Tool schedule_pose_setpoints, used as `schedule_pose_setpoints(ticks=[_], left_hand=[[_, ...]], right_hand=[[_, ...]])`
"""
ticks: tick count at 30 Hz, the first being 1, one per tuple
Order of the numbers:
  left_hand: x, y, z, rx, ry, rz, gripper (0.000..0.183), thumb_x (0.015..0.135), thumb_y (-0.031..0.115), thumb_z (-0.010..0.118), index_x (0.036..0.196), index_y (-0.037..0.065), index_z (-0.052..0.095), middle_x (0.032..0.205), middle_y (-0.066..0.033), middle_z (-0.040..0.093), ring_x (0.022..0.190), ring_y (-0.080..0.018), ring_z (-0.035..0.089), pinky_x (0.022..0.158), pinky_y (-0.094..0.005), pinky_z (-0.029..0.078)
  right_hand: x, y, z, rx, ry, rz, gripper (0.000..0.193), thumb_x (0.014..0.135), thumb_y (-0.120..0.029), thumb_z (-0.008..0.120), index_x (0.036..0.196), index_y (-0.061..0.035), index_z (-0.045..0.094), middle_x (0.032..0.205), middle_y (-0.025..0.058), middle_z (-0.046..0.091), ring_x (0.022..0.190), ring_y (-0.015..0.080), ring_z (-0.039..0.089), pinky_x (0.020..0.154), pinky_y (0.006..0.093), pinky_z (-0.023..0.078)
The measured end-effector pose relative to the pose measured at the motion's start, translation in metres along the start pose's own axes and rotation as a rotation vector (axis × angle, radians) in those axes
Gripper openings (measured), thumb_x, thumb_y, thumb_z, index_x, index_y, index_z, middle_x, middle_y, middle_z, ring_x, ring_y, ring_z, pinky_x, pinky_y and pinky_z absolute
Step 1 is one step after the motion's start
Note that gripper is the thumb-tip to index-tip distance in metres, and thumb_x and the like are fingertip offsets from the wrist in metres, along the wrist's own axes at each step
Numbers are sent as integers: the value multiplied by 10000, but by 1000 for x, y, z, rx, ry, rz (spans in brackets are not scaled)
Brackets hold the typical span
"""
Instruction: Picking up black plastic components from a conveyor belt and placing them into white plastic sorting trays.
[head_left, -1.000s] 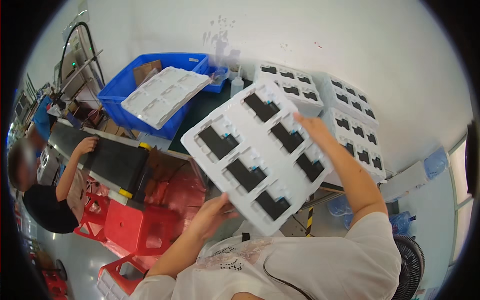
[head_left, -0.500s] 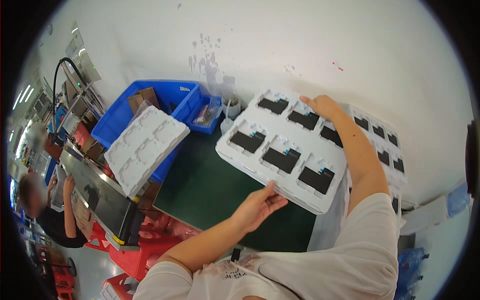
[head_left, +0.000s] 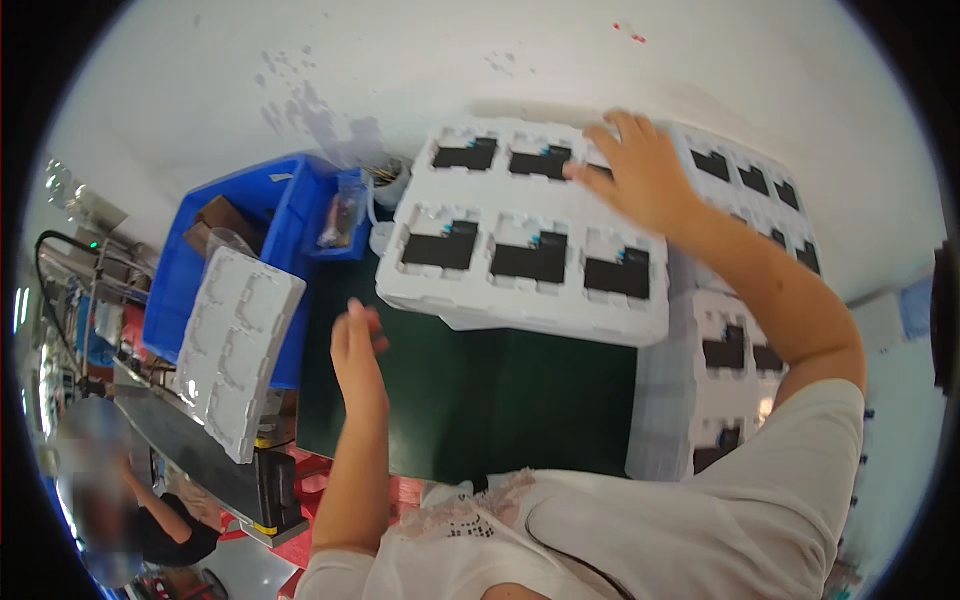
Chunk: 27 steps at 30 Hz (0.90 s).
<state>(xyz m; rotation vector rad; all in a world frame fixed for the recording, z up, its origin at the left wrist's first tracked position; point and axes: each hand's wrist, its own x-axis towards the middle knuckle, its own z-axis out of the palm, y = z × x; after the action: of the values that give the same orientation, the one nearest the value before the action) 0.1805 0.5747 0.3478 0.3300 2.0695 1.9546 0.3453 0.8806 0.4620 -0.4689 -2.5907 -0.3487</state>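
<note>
A white moulded tray (head_left: pixel 480 196) lies on the far part of the dark green table (head_left: pixel 470 400), with at least one more tray under it. Its pockets hold several flat black pieces (head_left: pixel 530 258) with small blue tabs. My right hand (head_left: pixel 645 180) is over the tray's far right corner, fingers spread, hiding one of the pockets. I cannot tell whether it touches the tray. To the left of the tray's near left corner, my left hand (head_left: pixel 360 350) hovers above the table, its fingers stretched out and holding nothing.
A blue bin (head_left: pixel 165 290) with cardboard inside stands left, an unfilled white tray (head_left: pixel 240 350) leaning on it. Beside it are a small blue box (head_left: pixel 335 240) and white bottles. More filled trays (head_left: pixel 725 320) stand at right. Another person (head_left: pixel 170 525) sits at lower left.
My left hand has let go of the tray's near edge and moved left. The tray now lies squarer to the table. My right hand has spread over its corner. The view has turned.
</note>
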Motion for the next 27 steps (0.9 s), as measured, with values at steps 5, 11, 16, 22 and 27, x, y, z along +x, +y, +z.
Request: schedule_pose_setpoints(ticks=[5, 11, 16, 22, 27], left_hand=[[36, 1, 40, -330, -98, 86, 574, 902, 421, 508, 1235, -45, 470, 1177, -121, 537, 1052, -197, 515, 888, -300, 391], [20, -9, 70, -204, -272, 100, 530, 918, 361, 494, 1233, -65, 471, 1118, -159, 565, 1031, -208, 519, 900, -307, 386], [20, 1, 82, -84, -260, 150, 515, 929, 372, 457, 1242, -36, 474, 1130, -165, 560, 1023, -215, 522, 902, -311, 381], [21, 5, 82, -50, -221, 166, 505, 925, 380, 463, 1193, -47, 501, 1113, -176, 569, 1013, -235, 534, 880, -326, 396], [32, -9, 74, 148, -235, 323, 526, 916, 422, 456, 1143, -50, 505, 1064, -227, 576, 1004, -299, 555, 873, -359, 412]], right_hand=[[-110, -62, 5, 218, 49, 417, 698, 838, -500, 529, 1278, 20, 376, 1172, 286, 459, 1075, 434, 448, 885, 510, 376], [-104, -9, 45, 290, -144, 979, 463, 919, -350, 372, 1127, 40, 510, 971, 274, 607, 936, 420, 575, 867, 480, 415], [-78, 16, 62, 260, -103, 971, 429, 925, -339, 365, 924, 32, 579, 941, 284, 600, 927, 418, 576, 833, 479, 431], [-86, 33, 76, 346, -105, 856, 404, 930, -326, 350, 942, 14, 567, 966, 272, 595, 932, 427, 566, 829, 492, 424], [-107, 31, 81, 190, -119, 655, 427, 935, -329, 328, 932, 35, 552, 958, 284, 583, 920, 441, 550, 807, 504, 416]])
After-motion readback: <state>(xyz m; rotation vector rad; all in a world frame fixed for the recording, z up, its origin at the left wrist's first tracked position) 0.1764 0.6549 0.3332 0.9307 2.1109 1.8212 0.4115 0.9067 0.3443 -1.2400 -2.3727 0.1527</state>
